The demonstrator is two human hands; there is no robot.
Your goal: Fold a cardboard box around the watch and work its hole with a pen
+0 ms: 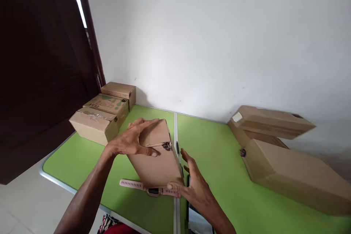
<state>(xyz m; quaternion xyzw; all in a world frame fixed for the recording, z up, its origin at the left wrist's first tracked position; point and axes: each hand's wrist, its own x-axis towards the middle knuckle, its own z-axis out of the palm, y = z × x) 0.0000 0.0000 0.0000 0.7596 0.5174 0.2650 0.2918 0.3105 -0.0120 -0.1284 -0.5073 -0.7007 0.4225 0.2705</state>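
Head view has a plain cardboard box (157,153) standing tilted at about the middle of the green table (219,153), leaning over a pink wristwatch (149,187) that lies flat at its 6 o'clock. Looks light and fairly stiff to me, with thin walls that would dent if squeezed hard, so flat palms on opposite faces or the edges seem the sensible places to take hold.

Left hand (131,140) is spread flat over the box's top at 10 o'clock, fingers draped across it and thumb along the near face. It's pressing rather than clenching. Right hand (196,186) sits at the box's 4 o'clock, wide open, fingertips touching the lower corner near the watch strap, nothing gripped.

Small cartons (102,115) are stacked at 10 o'clock by the dark door (41,62), and long flat boxes (279,150) lie at 3 o'clock against the wall.
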